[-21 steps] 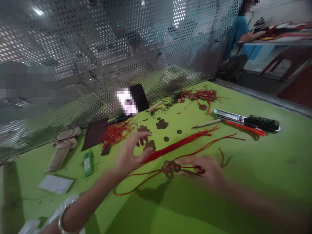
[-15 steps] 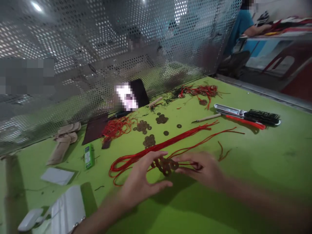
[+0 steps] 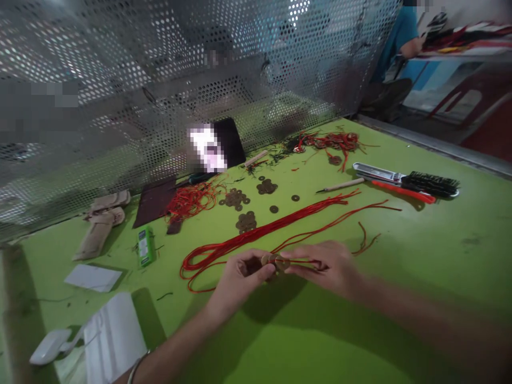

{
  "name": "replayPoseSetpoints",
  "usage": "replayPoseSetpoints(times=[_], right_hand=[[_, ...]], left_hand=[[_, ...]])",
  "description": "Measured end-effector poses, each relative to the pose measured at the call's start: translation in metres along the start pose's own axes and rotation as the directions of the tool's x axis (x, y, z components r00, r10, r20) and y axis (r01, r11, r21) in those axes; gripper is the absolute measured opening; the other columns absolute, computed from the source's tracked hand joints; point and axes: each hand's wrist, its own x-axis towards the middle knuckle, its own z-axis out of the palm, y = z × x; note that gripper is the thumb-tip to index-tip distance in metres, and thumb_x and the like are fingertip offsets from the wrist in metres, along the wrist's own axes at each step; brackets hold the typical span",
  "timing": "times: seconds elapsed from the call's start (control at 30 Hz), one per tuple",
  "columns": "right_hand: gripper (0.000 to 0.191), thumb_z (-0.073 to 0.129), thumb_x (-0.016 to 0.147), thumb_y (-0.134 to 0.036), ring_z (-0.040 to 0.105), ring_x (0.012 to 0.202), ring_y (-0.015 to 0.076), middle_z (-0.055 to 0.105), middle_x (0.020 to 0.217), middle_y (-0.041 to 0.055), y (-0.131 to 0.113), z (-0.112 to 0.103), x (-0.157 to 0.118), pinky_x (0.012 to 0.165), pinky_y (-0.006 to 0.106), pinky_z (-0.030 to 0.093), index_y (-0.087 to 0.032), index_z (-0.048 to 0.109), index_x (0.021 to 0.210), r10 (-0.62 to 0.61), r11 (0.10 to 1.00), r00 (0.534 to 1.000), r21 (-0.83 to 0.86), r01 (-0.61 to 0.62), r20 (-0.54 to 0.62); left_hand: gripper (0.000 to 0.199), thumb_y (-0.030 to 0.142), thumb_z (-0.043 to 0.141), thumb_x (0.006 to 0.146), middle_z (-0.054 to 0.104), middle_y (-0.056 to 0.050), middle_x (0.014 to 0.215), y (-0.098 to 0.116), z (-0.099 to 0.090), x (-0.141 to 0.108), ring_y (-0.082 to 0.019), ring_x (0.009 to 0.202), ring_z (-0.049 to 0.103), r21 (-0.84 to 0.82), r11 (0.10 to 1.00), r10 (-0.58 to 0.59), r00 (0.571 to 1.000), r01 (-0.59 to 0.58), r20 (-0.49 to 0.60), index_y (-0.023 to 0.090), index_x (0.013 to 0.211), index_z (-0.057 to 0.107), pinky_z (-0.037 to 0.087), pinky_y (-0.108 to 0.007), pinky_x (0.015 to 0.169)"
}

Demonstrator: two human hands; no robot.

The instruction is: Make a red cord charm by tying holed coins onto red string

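Observation:
Between my two hands is a small cluster of bronze coins joined with red cord. My left hand pinches its left side between thumb and fingers. On the right side, my right hand is closed on the coins' edge and the red cord running from them. Just beyond my hands lies a long bundle of red cords, looped at its left end. Loose coins lie in small piles behind the bundle.
Behind stand a perforated metal screen and a lit phone. A brush and red-handled tool lie right; a green box, white pouch and tangled red threads left. A person sits at back right.
My left hand has closed from spread fingers to a pinch on the coin cluster. The coins are now gathered between both hands. The view has shifted slightly.

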Motion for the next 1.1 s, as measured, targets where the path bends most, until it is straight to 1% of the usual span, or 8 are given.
replayPoseSetpoints(times=[0.13,0.3,0.47,0.57,0.73,0.93,1.03,1.1], right_hand=[[0.022,0.064,0.084,-0.028,0.06,0.052,0.0085,0.07,0.07,-0.001,-0.0016,0.0003,0.0005,0.048,0.018,0.048,-0.021,0.067,0.104,0.012,1.0,1.0,-0.002,-0.012,0.017],[0.023,0.066,0.082,-0.028,0.053,0.045,0.0061,0.07,0.07,-0.0025,0.0002,-0.0022,0.0018,0.043,0.017,0.043,-0.022,0.067,0.105,0.013,1.0,0.998,0.016,-0.014,0.057],[0.027,0.064,0.083,-0.024,0.05,0.043,0.0046,0.068,0.067,-0.0039,0.0015,-0.0073,0.0025,0.041,0.016,0.037,-0.023,0.064,0.11,0.084,0.994,0.977,0.051,-0.095,0.194],[0.026,0.063,0.084,-0.023,0.05,0.044,0.0047,0.068,0.067,-0.0034,0.0014,-0.0079,0.0019,0.041,0.016,0.036,-0.021,0.065,0.11,0.093,0.994,0.977,0.038,-0.102,0.193],[0.024,0.064,0.083,-0.026,0.051,0.044,0.0048,0.069,0.069,-0.0036,0.001,-0.0057,0.0009,0.042,0.016,0.037,-0.021,0.066,0.107,0.083,0.996,0.984,0.011,-0.086,0.158],[0.023,0.064,0.084,-0.029,0.056,0.047,0.0058,0.069,0.069,-0.006,-0.0013,-0.0039,0.0002,0.046,0.016,0.042,-0.025,0.065,0.107,0.077,0.997,0.985,-0.015,-0.075,0.151],[0.024,0.063,0.084,-0.029,0.058,0.049,0.0076,0.071,0.074,-0.0038,-0.0025,-0.0034,0.0003,0.047,0.018,0.044,-0.024,0.065,0.107,0.075,0.997,0.982,-0.032,-0.07,0.172],[0.028,0.062,0.085,-0.029,0.059,0.052,0.0087,0.071,0.077,-0.0018,-0.0036,-0.0033,0.0012,0.048,0.019,0.045,-0.022,0.063,0.112,0.108,0.993,0.972,-0.077,-0.094,0.21]], left_hand=[[0.016,0.024,0.072,0.074,0.069,-0.002,0.076,-0.0008,0.0001,-0.0013,-0.008,0.066,0.061,0.007,1.0,-0.015,1.0,0.015,0.003,0.013,0.085,0.068,0.05,-0.019,0.066],[0.015,0.025,0.073,0.073,0.07,-0.003,0.074,0.0009,0.0023,-0.002,-0.008,0.064,0.061,0.064,0.998,0.01,0.997,-0.005,-0.079,0.014,0.083,0.07,0.049,-0.017,0.063],[0.01,0.024,0.07,0.077,0.071,-0.002,0.073,-0.0009,0.0031,-0.0026,-0.008,0.065,0.063,0.058,0.998,0.015,0.999,-0.013,-0.033,0.015,0.082,0.071,0.05,-0.016,0.065],[0.01,0.024,0.07,0.077,0.071,-0.003,0.074,0.0002,0.004,-0.0037,-0.008,0.064,0.062,0.062,0.998,0.002,1.0,-0.001,-0.021,0.015,0.079,0.071,0.049,-0.016,0.063],[0.011,0.025,0.071,0.075,0.072,-0.004,0.073,0.0023,0.0056,-0.0051,-0.009,0.063,0.061,0.097,0.995,-0.006,0.999,0.011,-0.046,0.015,0.078,0.072,0.049,-0.016,0.063],[0.013,0.027,0.074,0.071,0.072,-0.004,0.074,0.0008,0.007,-0.005,-0.011,0.066,0.063,0.139,0.989,-0.03,0.995,0.043,-0.096,0.015,0.077,0.073,0.049,-0.018,0.063],[0.014,0.028,0.075,0.069,0.072,-0.004,0.072,0.0012,0.0082,-0.0048,-0.012,0.063,0.063,0.152,0.986,-0.045,0.992,0.063,-0.118,0.015,0.075,0.073,0.05,-0.02,0.062],[0.014,0.028,0.074,0.069,0.072,-0.004,0.073,0.0013,0.0083,-0.0046,-0.013,0.064,0.063,0.155,0.986,-0.04,0.991,0.059,-0.127,0.016,0.075,0.073,0.049,-0.02,0.061]])
